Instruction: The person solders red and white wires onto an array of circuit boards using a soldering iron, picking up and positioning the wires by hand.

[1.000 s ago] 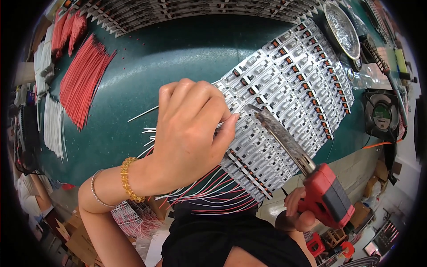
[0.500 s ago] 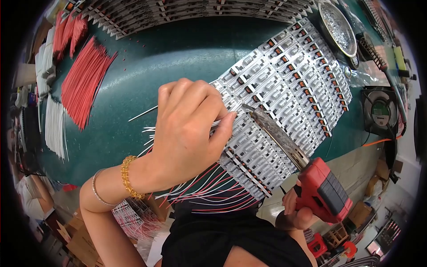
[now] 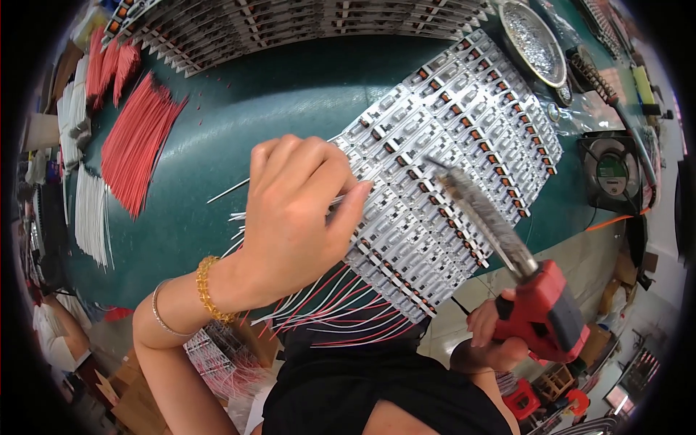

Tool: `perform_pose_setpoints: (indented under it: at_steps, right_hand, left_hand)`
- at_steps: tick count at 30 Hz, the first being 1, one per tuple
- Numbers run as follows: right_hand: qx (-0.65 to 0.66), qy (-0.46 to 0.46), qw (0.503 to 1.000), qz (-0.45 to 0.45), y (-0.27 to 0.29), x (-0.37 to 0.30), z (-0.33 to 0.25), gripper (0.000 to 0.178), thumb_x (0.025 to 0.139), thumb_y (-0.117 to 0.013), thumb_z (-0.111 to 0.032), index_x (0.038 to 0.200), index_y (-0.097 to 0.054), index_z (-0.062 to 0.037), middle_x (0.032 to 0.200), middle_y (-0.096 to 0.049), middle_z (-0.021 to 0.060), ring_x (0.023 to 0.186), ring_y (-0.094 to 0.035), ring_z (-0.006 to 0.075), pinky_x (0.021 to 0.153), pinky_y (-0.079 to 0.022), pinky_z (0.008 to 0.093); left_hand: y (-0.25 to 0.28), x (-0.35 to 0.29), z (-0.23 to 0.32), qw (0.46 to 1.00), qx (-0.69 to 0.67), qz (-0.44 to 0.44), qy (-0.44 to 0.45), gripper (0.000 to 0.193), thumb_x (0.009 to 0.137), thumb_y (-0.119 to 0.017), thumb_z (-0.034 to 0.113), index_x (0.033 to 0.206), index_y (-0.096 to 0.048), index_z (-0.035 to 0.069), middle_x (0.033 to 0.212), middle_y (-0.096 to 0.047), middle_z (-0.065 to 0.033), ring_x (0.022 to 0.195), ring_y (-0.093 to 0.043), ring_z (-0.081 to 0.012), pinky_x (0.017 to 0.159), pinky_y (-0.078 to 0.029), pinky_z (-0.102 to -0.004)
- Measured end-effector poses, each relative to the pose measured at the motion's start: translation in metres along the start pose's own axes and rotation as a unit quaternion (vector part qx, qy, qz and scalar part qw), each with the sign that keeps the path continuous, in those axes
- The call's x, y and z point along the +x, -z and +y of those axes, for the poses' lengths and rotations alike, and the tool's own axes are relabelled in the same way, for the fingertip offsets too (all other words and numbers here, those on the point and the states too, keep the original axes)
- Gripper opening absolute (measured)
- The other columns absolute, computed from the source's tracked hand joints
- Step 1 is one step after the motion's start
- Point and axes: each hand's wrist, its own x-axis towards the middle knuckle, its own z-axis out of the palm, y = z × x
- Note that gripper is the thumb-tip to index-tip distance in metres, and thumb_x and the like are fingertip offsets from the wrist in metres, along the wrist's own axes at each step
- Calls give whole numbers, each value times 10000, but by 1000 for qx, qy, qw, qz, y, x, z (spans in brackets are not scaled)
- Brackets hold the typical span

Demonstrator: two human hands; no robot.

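Note:
My left hand [image 3: 297, 206], with a yellow bead bracelet at its wrist, is pinched on a thin white wire [image 3: 230, 191] over the left edge of a circuit board panel [image 3: 453, 138]. The wire's far end passes under the palm. In my right hand [image 3: 496, 337] is a red and black soldering gun [image 3: 540, 312]. Its discoloured metal barrel points up and left, with the blurred tip hovering over the board, apart from the pinched fingers. Red and white wires [image 3: 348, 308] trail from the panel's lower left edge toward my lap.
Bundles of red wires [image 3: 141, 145] and white wires [image 3: 90, 217] lie at the left. Stacked board panels [image 3: 304, 22] stand at the back. At the back right are a metal bowl [image 3: 535, 43] of shiny bits, a coiled iron holder [image 3: 591, 72] and a black fan [image 3: 612, 174].
The soldering gun has swung right and down, drawing its tip away from my left fingertips. My left hand keeps its pinch and sits slightly further left in view.

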Motion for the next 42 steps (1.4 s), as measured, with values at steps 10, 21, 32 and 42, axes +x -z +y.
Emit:
perform_pose_setpoints:
  at_steps: [10,21,32,42]
  right_hand:
    - [-245,105,925,272,50,122,-8,278,971,-532,-236,970,-601,33,506,-409,0,388,-401,94,382,-318,243]
    - [-37,132,987,81,61,53,-35,813,860,-583,-564,1271,-385,109,479,-457,38,368,-434,129,395,-379,262]
    - [-43,-25,998,41,23,-42,32,1000,707,-556,-779,1244,-446,57,444,-423,-25,355,-412,111,409,-369,251]
    - [-9,-183,982,37,-2,-13,6,691,628,-658,-767,573,-548,-87,526,-494,-20,500,-485,123,478,-326,273]
  left_hand:
    - [13,1,1,996,9,74,-58,78,762,-710,45,737,-636,47,607,-611,-34,501,-531,-186,689,-444,-331]
    - [12,-2,12,989,-110,-45,88,121,781,-680,62,731,-572,45,676,-564,-28,587,-494,-210,715,-338,-320]
    - [-8,-13,13,1000,20,-15,16,147,752,-678,23,792,-542,59,855,-571,-69,783,-501,-242,741,-335,-349]
    - [-13,-15,11,999,31,-5,3,171,739,-682,7,802,-531,57,857,-576,-71,773,-508,-242,739,-341,-356]
